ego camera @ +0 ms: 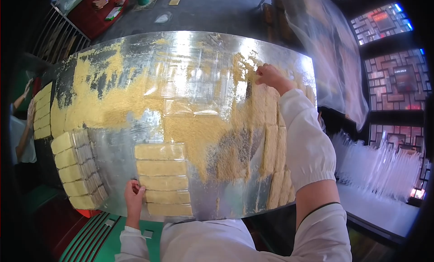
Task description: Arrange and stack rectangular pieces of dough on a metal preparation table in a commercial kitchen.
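A metal-topped table (115, 139) spans the view, strewn with yellow crumbs (112, 106). My left hand (134, 194) is at the left edge of a clear plastic tray holding several yellow blocks (162, 167); finger and thumb are close together, and the grip is unclear. My right hand (271, 77) reaches to the far end of the crumb-coated slabs (262, 106) at the right, fingers curled downward; whether it holds anything is hidden. Part of the slabs lies behind my right sleeve. Clear empty plastic trays (190, 82) lie at the table's far middle.
Stacked trays of pale blocks (71, 156) stand at the table's left end. Beyond them are more yellow blocks (43, 112) and a co-worker's arms (23, 136). Many clear plastic trays (379, 167) stand at the right, below hanging plastic sheeting (329, 51). A green bench (98, 241) is at the lower left.
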`<state>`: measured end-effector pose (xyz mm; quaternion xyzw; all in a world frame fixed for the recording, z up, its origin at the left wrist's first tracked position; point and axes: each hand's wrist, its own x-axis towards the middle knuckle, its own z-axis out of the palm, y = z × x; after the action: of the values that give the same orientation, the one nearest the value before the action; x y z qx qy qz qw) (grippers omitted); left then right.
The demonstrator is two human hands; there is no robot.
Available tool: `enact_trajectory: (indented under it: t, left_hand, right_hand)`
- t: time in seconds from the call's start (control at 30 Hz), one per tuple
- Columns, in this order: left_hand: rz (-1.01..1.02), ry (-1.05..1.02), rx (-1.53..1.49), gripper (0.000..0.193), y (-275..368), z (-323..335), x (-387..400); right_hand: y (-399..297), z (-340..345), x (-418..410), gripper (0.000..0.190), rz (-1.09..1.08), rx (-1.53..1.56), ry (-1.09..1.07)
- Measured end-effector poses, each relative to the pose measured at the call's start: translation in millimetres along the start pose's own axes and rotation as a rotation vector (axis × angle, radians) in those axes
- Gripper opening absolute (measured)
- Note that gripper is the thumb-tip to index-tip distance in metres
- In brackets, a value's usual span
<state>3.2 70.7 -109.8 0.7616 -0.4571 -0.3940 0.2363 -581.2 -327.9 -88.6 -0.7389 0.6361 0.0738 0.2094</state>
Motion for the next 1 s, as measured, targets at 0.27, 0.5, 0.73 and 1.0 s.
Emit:
enact_trajectory:
  t: [0.27, 0.5, 0.73, 1.0]
  left_hand:
    - [-0.043, -0.034, -0.023, 0.022, 27.8, -1.1, -4.7]
    - [-0.001, -0.071, 0.023, 0.022, 18.4, -5.5, -1.2]
    - [0.022, -0.077, -0.151, 0.017, -2.5, -8.0, 20.1]
    - [0.267, 0.088, -0.01, 0.028, 56.6, 3.1, 67.5]
  right_hand:
    - [-23.1, -16.2, -56.6, 0.032, -0.002, 0.08, -0.033]
    - [-88.9, -65.8, -188.4, 0.021, -0.035, 0.195, 0.165]
    - [-155.7, -83.7, -275.0, 0.013, -0.089, 0.091, 0.2]
    - [-235.3, -30.6, -281.1, 0.023, -0.088, 0.826, 0.243]
